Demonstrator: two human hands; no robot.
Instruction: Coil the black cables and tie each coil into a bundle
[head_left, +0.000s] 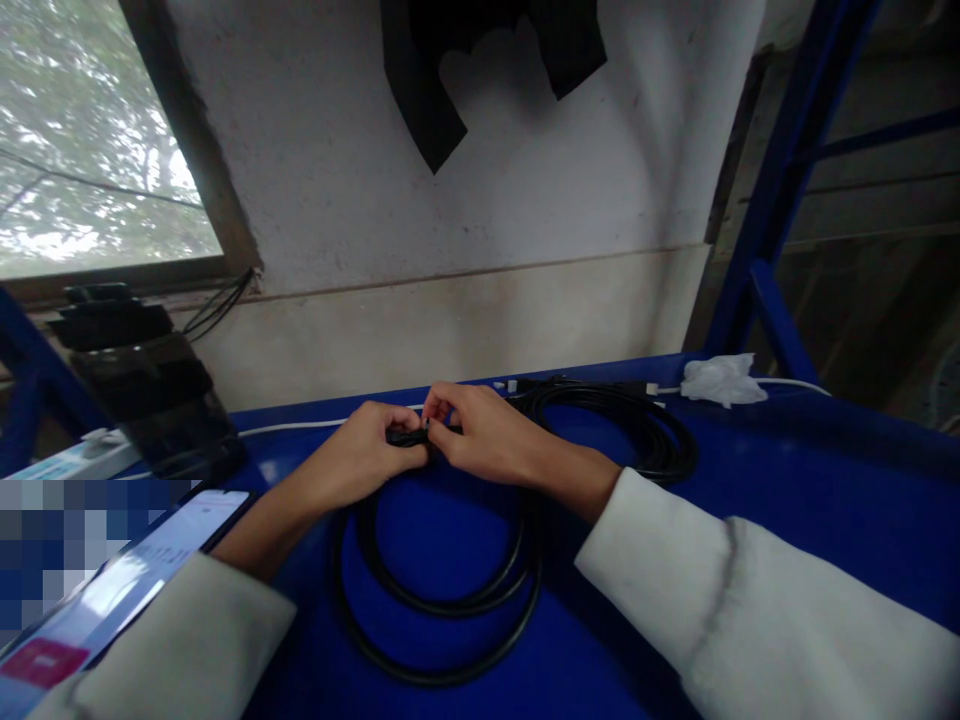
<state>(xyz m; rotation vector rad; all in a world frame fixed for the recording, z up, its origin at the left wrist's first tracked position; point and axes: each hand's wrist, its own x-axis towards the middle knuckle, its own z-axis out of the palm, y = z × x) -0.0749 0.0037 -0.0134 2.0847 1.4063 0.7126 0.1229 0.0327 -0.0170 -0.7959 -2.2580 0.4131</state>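
A thick black cable (442, 678) hangs in loose loops over the blue tabletop. My left hand (367, 448) is closed on the upper part of this cable, thumb and fingers wrapped round it. Close beside it, my right hand (476, 430) pinches the same black bundle, with its fingertips near those of my left hand. What lies between the fingertips is too small to make out. Behind and right of my right hand rests a second coil of black cable (671, 440) with light-coloured connectors.
The blue table (765, 520) meets the wall at the back. A phone (142, 570) lies at the left, near a power strip (82, 455) and a dark, tape-wrapped object (154, 390). A crumpled clear plastic bag (724, 381) sits at the back right beside a white cable (791, 382).
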